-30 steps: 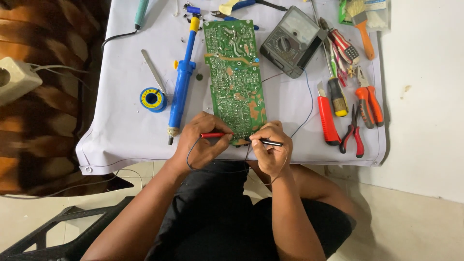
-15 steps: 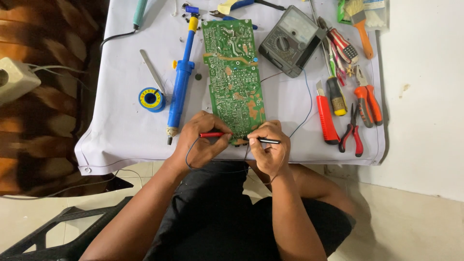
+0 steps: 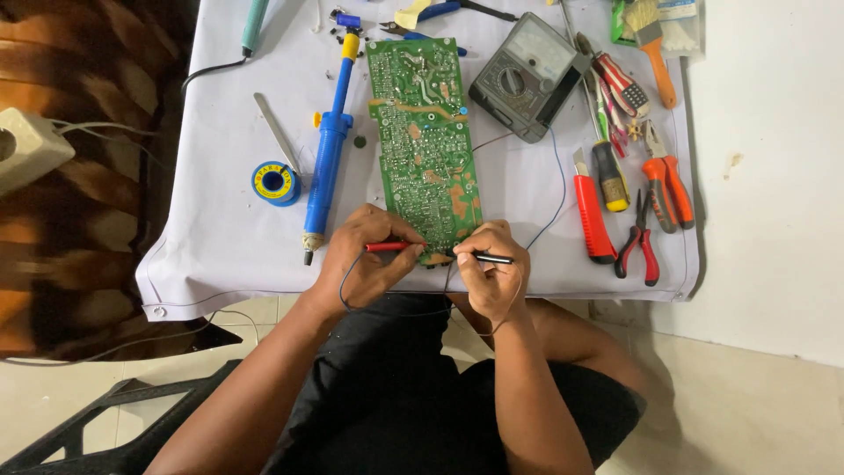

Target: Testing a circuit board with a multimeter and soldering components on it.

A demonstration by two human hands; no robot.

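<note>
A long green circuit board (image 3: pixel 425 141) lies solder side up on a white cloth-covered table (image 3: pixel 220 237). My left hand (image 3: pixel 365 255) grips a red test probe (image 3: pixel 393 247) whose tip points right onto the board's near edge. My right hand (image 3: pixel 492 273) grips a black test probe (image 3: pixel 492 259), its tip pointing left at the same edge. Thin leads run from the probes toward a grey analog multimeter (image 3: pixel 527 75) beyond the board on the right.
A blue desoldering pump (image 3: pixel 328 158), a solder reel (image 3: pixel 274 181) and a metal tweezer (image 3: pixel 277 132) lie left of the board. To the right lie a red utility knife (image 3: pixel 593 215), screwdrivers (image 3: pixel 607 167), pliers (image 3: pixel 637 242), orange cutters (image 3: pixel 665 180) and a brush (image 3: pixel 655 53). A power strip (image 3: pixel 26 149) sits far left.
</note>
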